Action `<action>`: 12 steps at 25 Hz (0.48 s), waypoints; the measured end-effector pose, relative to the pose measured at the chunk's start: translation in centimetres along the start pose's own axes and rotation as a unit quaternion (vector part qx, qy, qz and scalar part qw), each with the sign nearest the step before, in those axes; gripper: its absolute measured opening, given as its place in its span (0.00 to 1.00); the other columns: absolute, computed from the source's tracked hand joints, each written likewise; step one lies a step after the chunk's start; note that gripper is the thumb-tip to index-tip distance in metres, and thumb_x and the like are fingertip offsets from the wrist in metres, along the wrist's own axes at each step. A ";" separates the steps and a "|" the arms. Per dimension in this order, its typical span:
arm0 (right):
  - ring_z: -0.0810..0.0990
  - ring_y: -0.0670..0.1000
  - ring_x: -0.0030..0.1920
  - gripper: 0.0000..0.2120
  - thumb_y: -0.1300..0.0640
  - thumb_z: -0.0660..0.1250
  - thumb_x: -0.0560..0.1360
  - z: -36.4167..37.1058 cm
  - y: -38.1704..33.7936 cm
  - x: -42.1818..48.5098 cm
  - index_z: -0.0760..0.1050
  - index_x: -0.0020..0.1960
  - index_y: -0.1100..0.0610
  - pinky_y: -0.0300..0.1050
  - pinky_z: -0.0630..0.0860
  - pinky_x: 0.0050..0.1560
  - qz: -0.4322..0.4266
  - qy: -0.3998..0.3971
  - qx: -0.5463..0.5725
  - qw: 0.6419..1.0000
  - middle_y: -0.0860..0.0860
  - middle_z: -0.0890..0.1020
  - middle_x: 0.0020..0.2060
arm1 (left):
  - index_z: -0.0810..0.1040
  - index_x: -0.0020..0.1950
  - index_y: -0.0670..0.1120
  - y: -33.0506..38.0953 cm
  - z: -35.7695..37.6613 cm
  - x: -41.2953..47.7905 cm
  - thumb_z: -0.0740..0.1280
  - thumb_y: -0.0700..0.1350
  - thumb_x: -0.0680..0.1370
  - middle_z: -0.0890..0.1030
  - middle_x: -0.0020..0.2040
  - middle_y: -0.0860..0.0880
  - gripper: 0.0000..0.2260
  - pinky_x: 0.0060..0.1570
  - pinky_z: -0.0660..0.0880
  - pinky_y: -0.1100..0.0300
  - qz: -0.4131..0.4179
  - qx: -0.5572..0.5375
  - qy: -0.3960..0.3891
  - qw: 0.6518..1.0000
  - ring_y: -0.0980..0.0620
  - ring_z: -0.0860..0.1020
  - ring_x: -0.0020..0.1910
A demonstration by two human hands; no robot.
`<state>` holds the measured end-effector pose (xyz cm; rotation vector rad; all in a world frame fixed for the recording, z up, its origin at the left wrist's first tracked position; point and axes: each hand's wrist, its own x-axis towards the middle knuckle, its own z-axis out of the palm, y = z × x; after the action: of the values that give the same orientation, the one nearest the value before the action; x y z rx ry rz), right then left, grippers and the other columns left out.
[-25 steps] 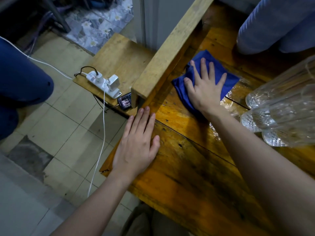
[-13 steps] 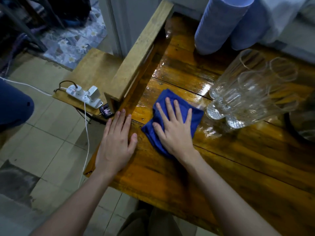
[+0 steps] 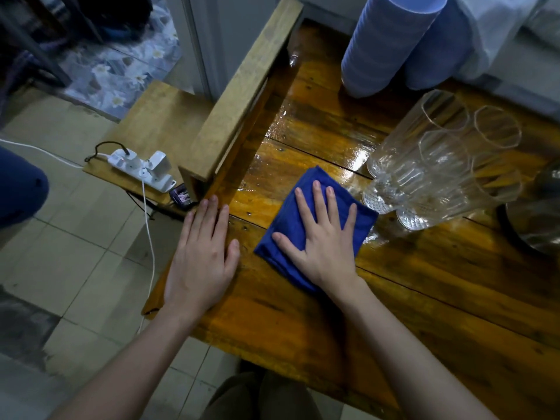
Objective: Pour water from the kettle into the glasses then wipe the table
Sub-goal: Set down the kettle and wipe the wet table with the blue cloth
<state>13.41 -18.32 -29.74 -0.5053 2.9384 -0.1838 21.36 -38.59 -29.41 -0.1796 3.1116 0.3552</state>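
Pressing flat with fingers spread, the right hand [image 3: 322, 237] lies on a folded blue cloth [image 3: 315, 225] on the wooden bench [image 3: 424, 298]; it pins the cloth under the palm rather than gripping it. Just to its left, the left hand [image 3: 201, 262] rests palm down at the bench's edge, fingers extended and close together, holding nothing, its fingertips near the end of a raised wooden rail [image 3: 242, 95].

Beyond the cloth, the boards shine with a wet film [image 3: 318, 137] that stretches toward the far end of the bench. Just right of the cloth, and near its far corner, stands a cluster of clear glasses [image 3: 439, 165], upright and close together; whether they hold water cannot be told. At the right margin a dark rounded metal vessel [image 3: 533, 216] is only partly in view, and it may be the kettle.

Left of the rail, a lower wooden shelf [image 3: 157, 122] carries a white power strip [image 3: 142, 169] with a white cable [image 3: 148, 237] hanging to the tiled floor [image 3: 75, 268]. At the far end of the bench sits a stack of blue ribbed cups [image 3: 388, 47].
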 end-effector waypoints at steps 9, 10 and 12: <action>0.40 0.56 0.80 0.44 0.23 0.43 0.72 -0.5 -0.2 7.7 0.43 0.80 0.45 0.72 0.39 0.72 0.020 0.018 0.012 1.000 0.51 0.44 0.81 | 0.56 0.78 0.42 -0.2 0.2 0.1 0.50 0.53 0.81 0.55 0.79 0.43 0.27 0.76 0.55 0.47 -0.007 -0.005 -0.015 1.000 0.48 0.52 0.79; 0.40 0.56 0.80 0.44 0.23 0.44 0.72 -0.5 -0.1 8.4 0.43 0.80 0.45 0.72 0.38 0.72 0.024 0.021 0.013 0.999 0.51 0.44 0.81 | 0.56 0.78 0.42 -0.2 0.2 0.1 0.50 0.53 0.81 0.55 0.79 0.43 0.27 0.76 0.55 0.46 -0.007 -0.007 -0.017 1.000 0.48 0.52 0.79; 0.41 0.56 0.80 0.44 0.23 0.44 0.71 -0.6 0.0 9.8 0.44 0.80 0.45 0.73 0.37 0.72 0.035 0.030 0.015 0.999 0.51 0.45 0.81 | 0.56 0.78 0.42 -0.3 0.2 0.1 0.49 0.53 0.81 0.55 0.79 0.43 0.27 0.76 0.55 0.46 -0.006 -0.014 -0.022 1.000 0.48 0.52 0.79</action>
<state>4.21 -21.57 -30.42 -0.3995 3.0014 -0.2383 21.26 -38.85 -29.70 -0.1871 3.0615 0.3957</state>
